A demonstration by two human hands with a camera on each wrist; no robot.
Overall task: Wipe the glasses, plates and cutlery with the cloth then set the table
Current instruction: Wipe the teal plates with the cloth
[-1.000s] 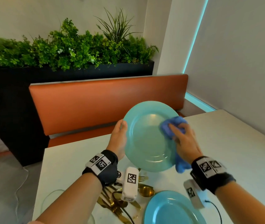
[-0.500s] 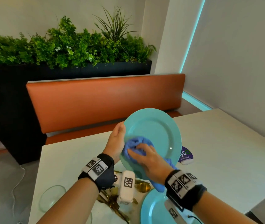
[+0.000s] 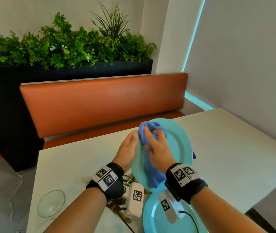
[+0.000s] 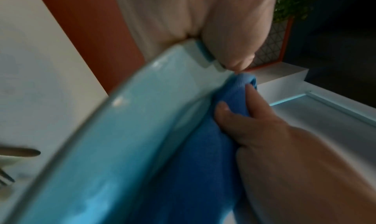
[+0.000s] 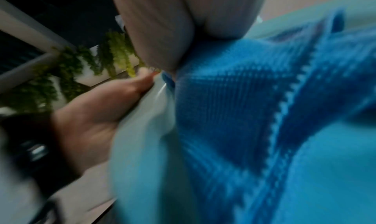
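The left hand (image 3: 127, 149) gripped the left rim of a turquoise plate (image 3: 179, 145), thumb on the front face and fingers behind, and held it tilted on edge above the table (image 3: 235, 157). The right hand (image 3: 157, 148) had its fingers curled round a bunched blue cloth (image 3: 144, 134) and pressed it against the upper left part of the plate's face; the loose end of the cloth hung down across the plate toward the right wrist. The left wrist view showed the right hand's fingers (image 4: 251, 92) pinching the cloth at the plate's rim, just beside the left thumb. A second turquoise plate (image 3: 152, 217) lay flat on the table at the near edge, below the held one. Gold cutlery (image 3: 117, 206) lay on the table beneath the left wrist, partly hidden. A clear glass bowl (image 3: 51, 203) stood near the table's left edge. An orange bench backrest (image 3: 100, 101) stood behind the table, with a dark planter of green foliage (image 3: 66, 47) behind it.
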